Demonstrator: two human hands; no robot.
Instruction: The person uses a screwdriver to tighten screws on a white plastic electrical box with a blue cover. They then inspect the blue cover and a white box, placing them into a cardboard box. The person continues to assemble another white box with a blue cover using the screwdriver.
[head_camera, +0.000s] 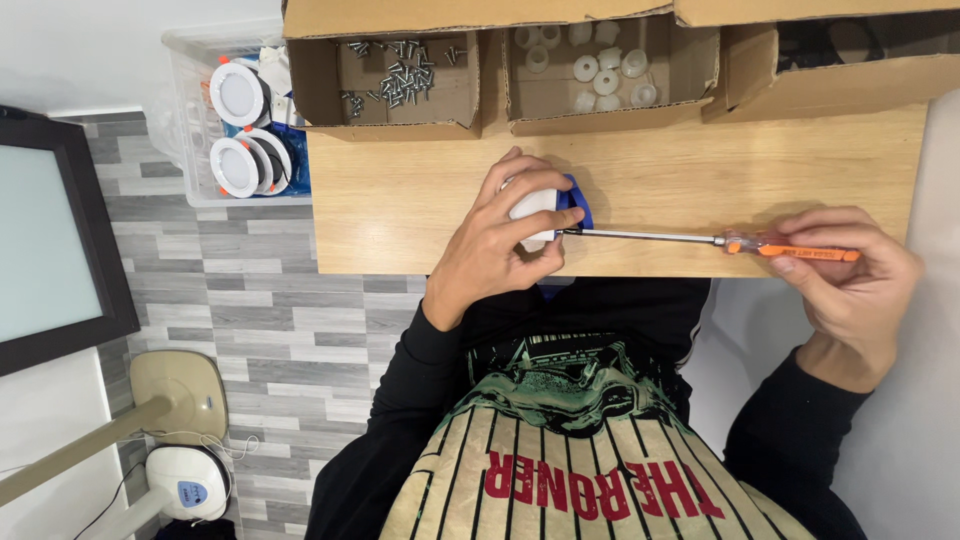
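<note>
Seen from above, a person sits at a wooden desk (400, 200). The left hand (500, 235) is curled tight around a small white lamp part (532, 205) with a blue piece (577, 200) at its side, holding it down near the desk's front edge. The right hand (850, 270) is closed around the orange handle of a long screwdriver (700, 238), well off to the right, past the desk's corner. The steel shaft lies level and runs left, its tip meeting the part beside the blue piece, just beside the left fingertips. This looks like a screw being driven into the part; the work seems to call for keeping the tip seated and the part steady. At the desk's far edge stand 3 open cardboard boxes: 1 with dark screws (400, 75), 1 with white plastic rings (600, 65), 1 too dark to make out. A clear bin (185, 100) of round white lamps (240, 95) sits left of the desk.
</note>
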